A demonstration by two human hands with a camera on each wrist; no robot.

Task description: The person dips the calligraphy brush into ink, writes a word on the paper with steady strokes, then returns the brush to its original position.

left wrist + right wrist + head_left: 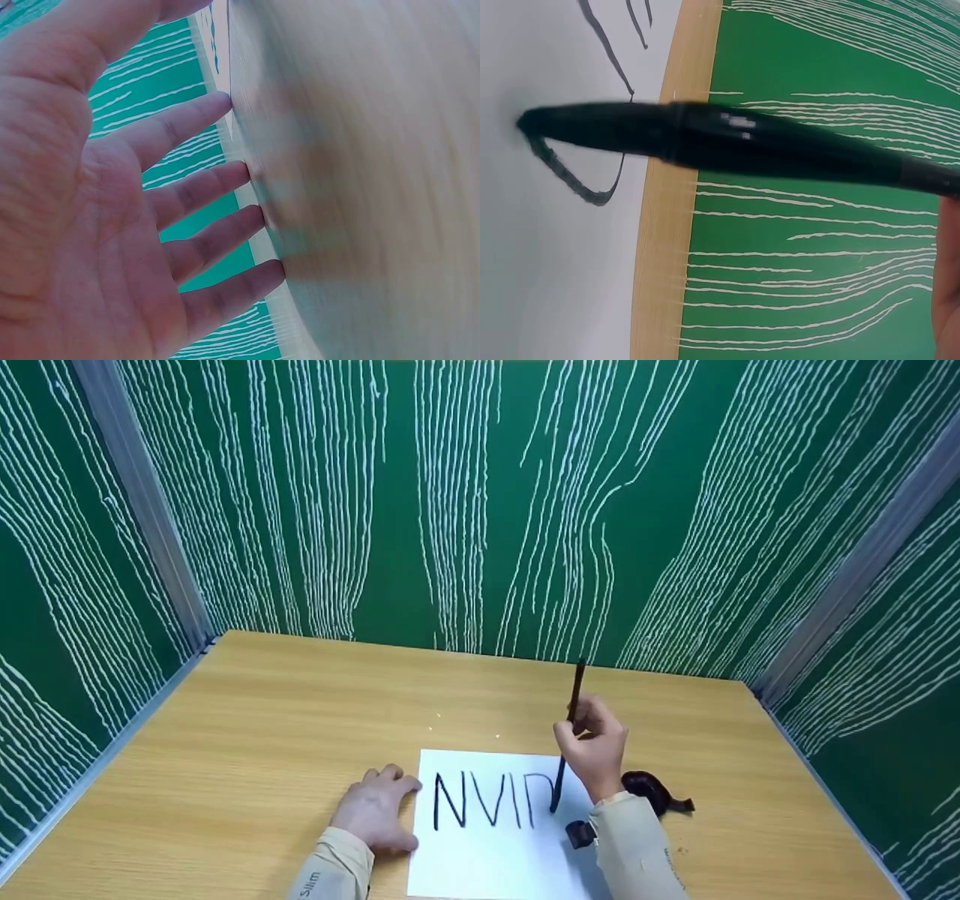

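Here, L hand @ paper edge

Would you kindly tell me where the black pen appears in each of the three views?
Head: the black pen is right of centre, in the lower half, held in the right hand.
Left wrist: not visible in this picture.
Right wrist: it crosses the picture from the right edge to its tip near the left edge.
Shared landmark: the green wall with white lines.
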